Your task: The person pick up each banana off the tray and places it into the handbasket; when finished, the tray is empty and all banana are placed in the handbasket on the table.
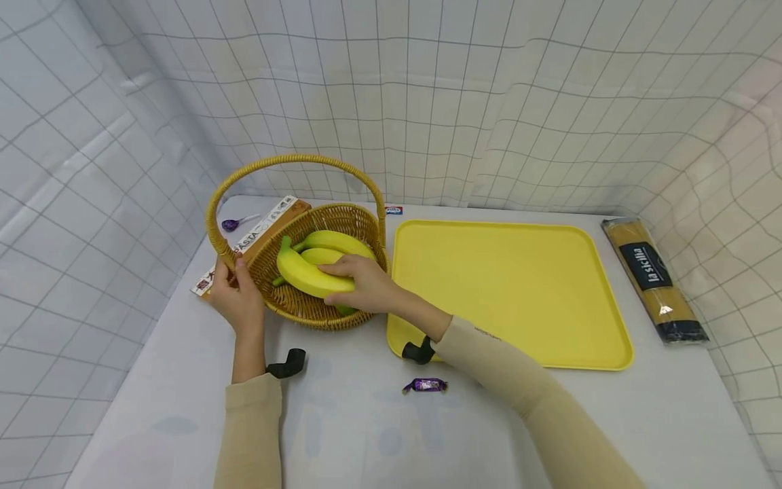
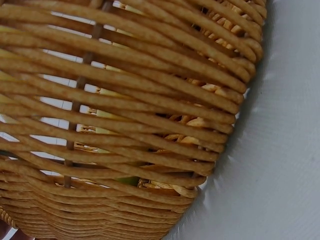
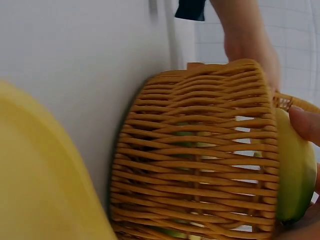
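Note:
A woven wicker basket [image 1: 305, 309] with a tall arched handle stands on the white table, left of centre. A bunch of yellow bananas [image 1: 308, 272] lies in it. My right hand [image 1: 360, 285] grips the bananas from above, fingers wrapped over the nearest one; the banana [image 3: 295, 170] shows at the basket's rim [image 3: 200, 150] in the right wrist view. My left hand [image 1: 235, 295] holds the basket's left rim at the foot of the handle. The left wrist view is filled by the basket's weave [image 2: 125, 125].
A yellow tray [image 1: 513, 292] lies right of the basket. A dark pasta packet [image 1: 654, 278] sits at the far right. A pasta box [image 1: 256, 238] and a purple lollipop [image 1: 231, 224] lie behind the basket. A purple wrapped candy [image 1: 424, 386] lies near the front.

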A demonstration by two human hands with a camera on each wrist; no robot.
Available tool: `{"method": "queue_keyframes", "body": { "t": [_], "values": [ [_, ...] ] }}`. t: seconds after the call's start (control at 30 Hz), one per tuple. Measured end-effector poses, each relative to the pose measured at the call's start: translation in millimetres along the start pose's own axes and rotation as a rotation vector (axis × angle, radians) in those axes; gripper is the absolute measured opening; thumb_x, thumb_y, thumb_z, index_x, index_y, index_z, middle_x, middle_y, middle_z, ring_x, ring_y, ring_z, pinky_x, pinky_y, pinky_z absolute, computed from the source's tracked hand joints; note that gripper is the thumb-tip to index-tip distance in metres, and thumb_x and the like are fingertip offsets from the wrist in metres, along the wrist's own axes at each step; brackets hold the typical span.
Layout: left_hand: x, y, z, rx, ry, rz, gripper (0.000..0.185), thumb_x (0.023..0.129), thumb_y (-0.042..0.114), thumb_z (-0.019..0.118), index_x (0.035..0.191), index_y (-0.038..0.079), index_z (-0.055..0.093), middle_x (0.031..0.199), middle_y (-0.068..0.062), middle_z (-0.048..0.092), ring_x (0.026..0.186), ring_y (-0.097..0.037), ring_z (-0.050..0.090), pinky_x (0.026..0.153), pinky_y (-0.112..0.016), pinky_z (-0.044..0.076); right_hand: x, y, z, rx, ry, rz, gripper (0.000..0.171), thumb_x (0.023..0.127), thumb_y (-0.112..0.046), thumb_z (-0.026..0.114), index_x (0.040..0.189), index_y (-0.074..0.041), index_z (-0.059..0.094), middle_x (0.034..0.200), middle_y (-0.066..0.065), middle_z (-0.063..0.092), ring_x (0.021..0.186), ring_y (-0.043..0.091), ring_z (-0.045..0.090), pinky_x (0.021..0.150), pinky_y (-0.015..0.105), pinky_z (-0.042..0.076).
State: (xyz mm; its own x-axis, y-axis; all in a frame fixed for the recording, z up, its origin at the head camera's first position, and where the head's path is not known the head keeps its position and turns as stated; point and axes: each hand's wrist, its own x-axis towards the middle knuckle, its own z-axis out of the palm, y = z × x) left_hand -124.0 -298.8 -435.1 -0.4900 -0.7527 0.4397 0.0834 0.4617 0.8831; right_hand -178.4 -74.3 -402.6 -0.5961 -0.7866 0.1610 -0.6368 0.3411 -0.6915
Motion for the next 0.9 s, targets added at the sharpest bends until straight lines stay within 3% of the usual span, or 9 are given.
{"method": "queue_keyframes", "body": {
  "t": [0.3,0.53,0.9],
  "values": [
    [-0.4,1.1,0.6,0.022,-0.001,-0.002,0.026,0.098,0.012,0.052,0.110,-0.006,0.066,0.105,-0.021,0.068,0.079,0.004,0.050,0.071,-0.014,0.040,10.1,2.5,10.2,-0.051,-0.087,-0.006,0.060,0.088,-0.032,0.072,0.141,-0.011,0.052,0.127,0.009,0.063,0.109,0.017,0.057,0.082,0.024,0.042],
    [-1.0,-0.1,1.2,0.015,-0.005,-0.009,0.028,0.099,0.015,0.052,0.111,-0.006,0.066,0.107,-0.022,0.068,0.079,0.003,0.050,0.071,-0.014,0.040,13.3,2.7,15.1,-0.129,-0.137,-0.014,0.059,0.089,-0.033,0.071,0.140,-0.011,0.053,0.133,0.007,0.062,0.116,0.017,0.057,0.094,0.025,0.045],
    [-2.3,1.6,0.2,0.011,0.014,0.001,0.029,0.098,0.017,0.052,0.111,-0.005,0.067,0.103,-0.020,0.068,0.077,0.003,0.051,0.069,-0.014,0.041,16.7,1.3,22.1,-0.215,-0.229,-0.003,0.055,0.088,-0.033,0.072,0.138,-0.014,0.057,0.128,0.003,0.065,0.114,0.014,0.060,0.094,0.023,0.048]
  ]
}}
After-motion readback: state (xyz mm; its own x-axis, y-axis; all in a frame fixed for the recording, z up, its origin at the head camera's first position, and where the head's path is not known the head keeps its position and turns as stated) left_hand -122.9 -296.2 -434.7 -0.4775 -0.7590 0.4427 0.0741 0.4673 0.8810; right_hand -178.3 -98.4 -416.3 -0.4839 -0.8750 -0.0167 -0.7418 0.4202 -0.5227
